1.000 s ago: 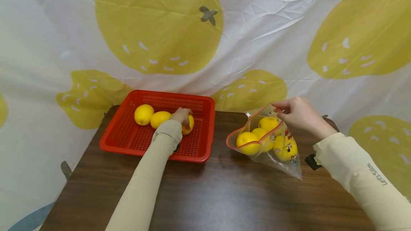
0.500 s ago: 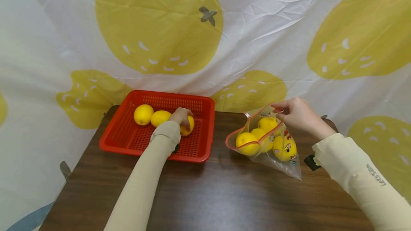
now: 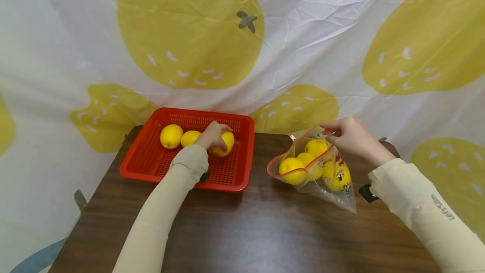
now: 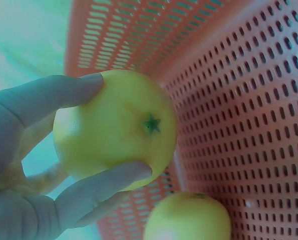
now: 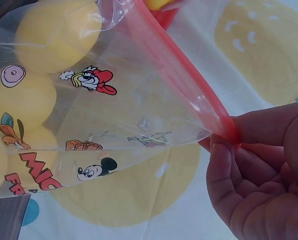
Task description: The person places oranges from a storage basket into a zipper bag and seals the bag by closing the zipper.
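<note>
My left hand (image 3: 213,135) is over the red basket (image 3: 126,171) and grips a round yellow citrus fruit (image 3: 227,143). In the left wrist view, thumb and fingers lie on opposite sides of this fruit (image 4: 123,120), and its green star-shaped stem mark shows. Two more yellow fruits lie in the basket: one (image 3: 171,136) at the left and one (image 3: 189,138) partly behind the hand. My right hand (image 3: 352,139) pinches the red zip edge (image 5: 209,112) of a clear printed zip bag (image 3: 341,199). The bag's mouth gapes toward the basket, with several yellow fruits (image 3: 293,171) inside.
Both containers are on a dark wooden table (image 3: 265,231), the basket left of the bag. A white cloth (image 3: 291,54) printed with big yellow fruits hangs directly behind the table. A black wrist device (image 3: 368,193) sits under the right sleeve.
My left hand has shifted its hold, and more of the gripped fruit shows; the fruit has moved slightly right and up. The right hand and the bag have stayed almost in place.
</note>
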`<act>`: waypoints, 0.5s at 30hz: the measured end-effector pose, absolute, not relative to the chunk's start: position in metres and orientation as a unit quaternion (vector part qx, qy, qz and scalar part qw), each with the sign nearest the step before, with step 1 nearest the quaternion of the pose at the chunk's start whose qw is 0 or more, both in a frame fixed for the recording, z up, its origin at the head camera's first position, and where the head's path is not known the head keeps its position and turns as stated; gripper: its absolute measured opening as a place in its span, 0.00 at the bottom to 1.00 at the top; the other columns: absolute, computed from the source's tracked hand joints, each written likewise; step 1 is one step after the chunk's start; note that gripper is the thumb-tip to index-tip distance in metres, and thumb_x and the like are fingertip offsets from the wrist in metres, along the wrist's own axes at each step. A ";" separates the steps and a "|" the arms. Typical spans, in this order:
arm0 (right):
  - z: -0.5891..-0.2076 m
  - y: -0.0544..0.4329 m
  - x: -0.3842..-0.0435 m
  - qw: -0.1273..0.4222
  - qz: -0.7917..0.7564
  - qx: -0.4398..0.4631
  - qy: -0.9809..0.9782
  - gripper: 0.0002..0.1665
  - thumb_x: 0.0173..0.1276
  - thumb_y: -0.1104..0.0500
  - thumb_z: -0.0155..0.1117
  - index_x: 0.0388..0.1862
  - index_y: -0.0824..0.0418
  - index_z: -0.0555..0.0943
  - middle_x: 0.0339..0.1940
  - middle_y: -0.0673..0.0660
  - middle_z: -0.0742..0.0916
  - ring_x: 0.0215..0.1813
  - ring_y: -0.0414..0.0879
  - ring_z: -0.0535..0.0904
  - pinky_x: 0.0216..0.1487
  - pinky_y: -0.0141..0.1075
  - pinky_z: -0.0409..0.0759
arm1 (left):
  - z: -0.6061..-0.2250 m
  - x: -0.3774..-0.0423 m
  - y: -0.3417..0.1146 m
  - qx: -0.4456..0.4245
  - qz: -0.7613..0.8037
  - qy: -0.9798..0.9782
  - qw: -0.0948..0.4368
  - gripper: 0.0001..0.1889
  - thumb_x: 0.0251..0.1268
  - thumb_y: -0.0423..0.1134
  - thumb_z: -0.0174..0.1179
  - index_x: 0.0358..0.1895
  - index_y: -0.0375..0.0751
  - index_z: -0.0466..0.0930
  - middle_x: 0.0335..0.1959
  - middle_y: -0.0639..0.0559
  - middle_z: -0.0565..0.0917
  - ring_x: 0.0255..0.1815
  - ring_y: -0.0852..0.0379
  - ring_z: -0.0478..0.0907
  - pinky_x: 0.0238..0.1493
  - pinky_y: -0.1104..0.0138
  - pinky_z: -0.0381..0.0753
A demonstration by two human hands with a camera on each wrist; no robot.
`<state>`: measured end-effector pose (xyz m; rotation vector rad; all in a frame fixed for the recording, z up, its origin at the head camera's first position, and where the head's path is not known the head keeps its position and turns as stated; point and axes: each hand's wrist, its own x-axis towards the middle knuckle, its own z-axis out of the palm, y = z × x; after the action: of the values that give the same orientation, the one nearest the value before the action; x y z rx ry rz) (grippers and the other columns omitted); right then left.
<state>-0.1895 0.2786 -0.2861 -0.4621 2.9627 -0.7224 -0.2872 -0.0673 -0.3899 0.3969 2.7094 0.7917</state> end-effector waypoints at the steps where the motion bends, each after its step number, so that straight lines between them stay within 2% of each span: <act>1: -0.286 0.279 -0.189 0.031 -0.236 -0.148 0.960 0.23 0.62 0.65 0.55 0.57 0.67 0.74 0.43 0.66 0.84 0.37 0.49 0.81 0.27 0.34 0.72 | -0.389 -0.286 -0.067 0.147 0.274 0.940 0.139 0.33 0.40 0.30 0.70 0.57 0.44 0.74 0.58 0.37 0.65 0.50 0.46 0.64 0.44 0.59 0.73; 5: -0.287 0.279 -0.189 0.030 -0.235 -0.150 0.960 0.23 0.62 0.65 0.55 0.57 0.68 0.74 0.42 0.66 0.84 0.37 0.49 0.81 0.27 0.34 0.73 | -0.384 -0.280 -0.065 0.185 0.270 0.939 0.108 0.34 0.36 0.31 0.71 0.56 0.42 0.75 0.52 0.39 0.69 0.50 0.47 0.64 0.48 0.58 0.71; 15: -0.287 0.279 -0.191 0.016 -0.227 -0.160 0.961 0.22 0.61 0.66 0.57 0.55 0.69 0.75 0.40 0.65 0.85 0.36 0.49 0.81 0.30 0.36 0.74 | -0.358 -0.254 -0.050 0.233 0.310 0.919 0.072 0.34 0.37 0.32 0.71 0.57 0.44 0.74 0.55 0.40 0.66 0.54 0.45 0.65 0.51 0.55 0.71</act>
<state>-0.1912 0.2792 -0.2868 -0.4987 2.9870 -0.7049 -0.2539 -0.0499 -0.3581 0.6998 2.7622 0.9304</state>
